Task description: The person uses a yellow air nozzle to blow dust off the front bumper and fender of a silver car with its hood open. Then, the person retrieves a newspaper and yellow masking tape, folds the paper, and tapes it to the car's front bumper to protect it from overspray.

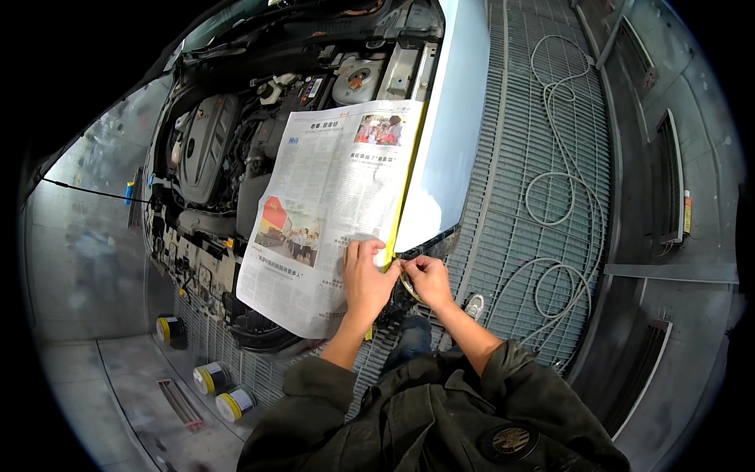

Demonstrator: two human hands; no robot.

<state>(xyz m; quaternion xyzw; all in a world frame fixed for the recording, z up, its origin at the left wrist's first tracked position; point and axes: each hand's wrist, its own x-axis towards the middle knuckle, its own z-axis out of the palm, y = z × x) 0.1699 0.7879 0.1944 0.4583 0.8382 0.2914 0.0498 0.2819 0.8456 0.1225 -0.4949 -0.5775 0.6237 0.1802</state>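
Observation:
A sheet of newspaper lies over the right side of the open engine bay, beside the pale blue fender. Yellow masking tape runs along its right edge where paper and fender meet. At the lower end of that strip, my left hand is closed with bent fingers on the paper's edge and the tape, its thumb close to my right hand. Just right of it, my right hand pinches a tape roll, seen only as a thin yellow rim under the fingers.
The engine is exposed to the left. A grey hose lies looped on the grated floor to the right, by the wall. Three cans with yellow bands stand at lower left. My shoe shows below the fender.

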